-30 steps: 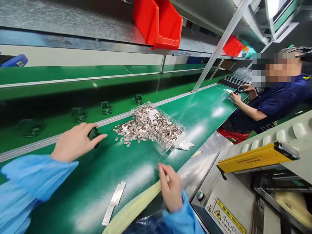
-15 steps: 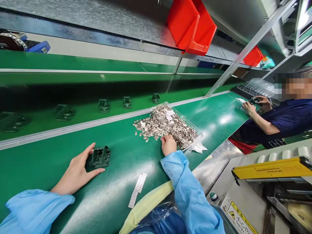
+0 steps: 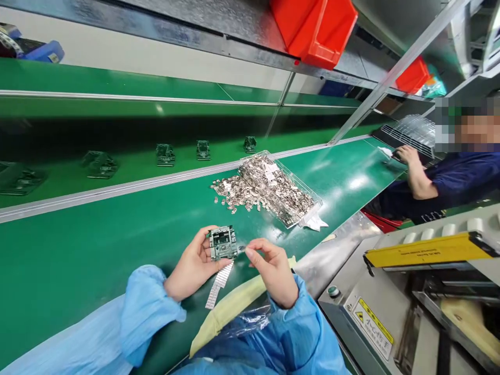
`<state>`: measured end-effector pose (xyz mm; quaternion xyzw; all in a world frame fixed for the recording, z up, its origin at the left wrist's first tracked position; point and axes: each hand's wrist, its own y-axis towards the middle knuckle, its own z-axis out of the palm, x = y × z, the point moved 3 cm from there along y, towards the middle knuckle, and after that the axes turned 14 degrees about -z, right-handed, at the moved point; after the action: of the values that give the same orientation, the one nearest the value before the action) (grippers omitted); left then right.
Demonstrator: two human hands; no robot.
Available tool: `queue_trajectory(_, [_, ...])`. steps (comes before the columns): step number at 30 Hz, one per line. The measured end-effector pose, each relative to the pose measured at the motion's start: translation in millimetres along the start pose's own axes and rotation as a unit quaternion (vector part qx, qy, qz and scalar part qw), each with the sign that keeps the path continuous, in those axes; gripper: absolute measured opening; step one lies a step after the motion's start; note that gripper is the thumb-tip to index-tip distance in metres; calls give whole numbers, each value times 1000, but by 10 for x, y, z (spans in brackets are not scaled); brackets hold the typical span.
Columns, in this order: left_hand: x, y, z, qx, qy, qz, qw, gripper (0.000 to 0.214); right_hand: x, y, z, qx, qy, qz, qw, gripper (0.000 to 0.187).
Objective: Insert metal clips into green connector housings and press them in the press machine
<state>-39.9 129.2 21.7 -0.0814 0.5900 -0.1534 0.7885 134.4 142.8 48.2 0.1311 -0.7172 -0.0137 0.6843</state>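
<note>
Since the left hand curls around one side of the circuit board above the counter, the opposite side faces the right hand, whose thumb and forefinger pinch a small grey piece; loose metal pieces spill beside a clear tray, presumably kept close for easy reach.

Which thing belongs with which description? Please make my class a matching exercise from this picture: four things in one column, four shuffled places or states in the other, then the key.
Column 1
1. Left hand
2. Clear tray
3. Larger-looking red bin
4. Right hand

Column 2
A. On the metal shelf above the work surface
B. Has a small grey piece at its fingertips
C. Holds a green circuit board
D. Heaped with small shiny pieces

Right pairs: 1-C; 2-D; 3-A; 4-B
</note>
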Motion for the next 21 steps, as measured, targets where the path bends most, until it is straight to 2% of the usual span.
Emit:
queue_trajectory(4, [56,-38,111,37,-35,-24,998,60,1,-67,10,-30,21,-11,999,19])
queue_trajectory(9, [83,-70,108,45,-26,-25,998,60,3,-111,19,-39,1,-12,999,15])
queue_trajectory(14, [114,-58,63,33,-24,-1,999,60,84,-223,10,-76,-30,-34,996,17])
queue_trajectory(18, [141,-59,35,21,-26,10,999,61,76,-297,4,-56,-58,-43,996,20])
queue_trajectory(21, [114,-97,54,26,-10,18,999,60,94,-316,-9,-44,-104,-72,991,11])
